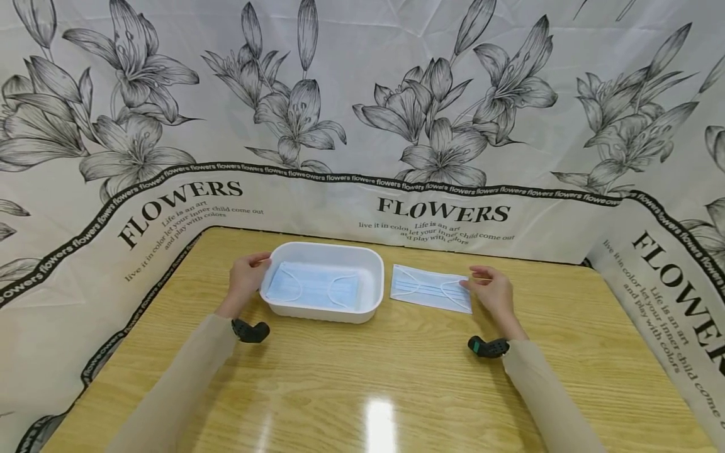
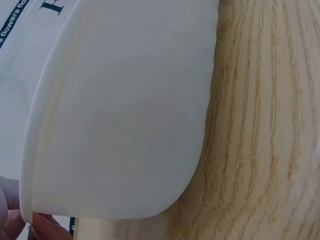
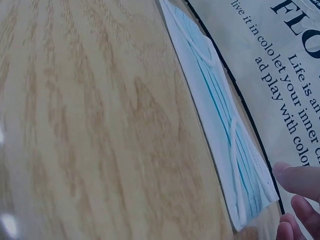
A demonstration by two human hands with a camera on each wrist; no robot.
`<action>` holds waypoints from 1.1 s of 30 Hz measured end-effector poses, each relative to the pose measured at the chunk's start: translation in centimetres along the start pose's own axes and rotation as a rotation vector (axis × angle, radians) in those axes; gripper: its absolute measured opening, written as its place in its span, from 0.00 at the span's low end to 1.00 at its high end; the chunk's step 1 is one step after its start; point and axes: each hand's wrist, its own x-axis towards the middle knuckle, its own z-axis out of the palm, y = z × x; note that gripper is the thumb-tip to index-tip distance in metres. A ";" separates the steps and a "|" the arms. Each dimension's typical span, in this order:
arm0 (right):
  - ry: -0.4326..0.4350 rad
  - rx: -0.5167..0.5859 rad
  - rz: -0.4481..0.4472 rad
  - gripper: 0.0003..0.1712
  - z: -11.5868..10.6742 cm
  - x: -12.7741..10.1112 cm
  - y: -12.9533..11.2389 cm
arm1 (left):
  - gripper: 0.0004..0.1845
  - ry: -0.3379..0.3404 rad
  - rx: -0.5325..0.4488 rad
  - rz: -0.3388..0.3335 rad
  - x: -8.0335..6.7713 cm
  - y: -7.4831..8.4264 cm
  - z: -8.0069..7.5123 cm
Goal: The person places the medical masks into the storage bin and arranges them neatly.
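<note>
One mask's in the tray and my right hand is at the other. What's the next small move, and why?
Probably pinch the loose mask at its right edge: the right hand sits there, apparently not gripping yet, while the left hand holds the tray, which has one mask inside.

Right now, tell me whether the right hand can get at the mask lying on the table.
Probably yes. The right hand is already at the right edge of the mask, its fingertips beside that corner, and nothing lies between them on the table.
</note>
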 end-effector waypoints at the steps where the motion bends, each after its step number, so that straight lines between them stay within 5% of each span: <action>1: -0.005 -0.003 -0.006 0.25 0.0 0.1 0.1 | 0.19 0.001 -0.001 0.006 0.0 0.0 0.0; 18: -0.165 -0.048 0.037 0.31 0.3 0.7 0.0 | 0.19 0.011 -0.004 0.015 -0.1 0.0 0.1; 33: -0.114 -0.129 0.017 0.22 0.4 0.6 0.1 | 0.18 0.020 -0.006 0.006 0.2 -0.1 0.1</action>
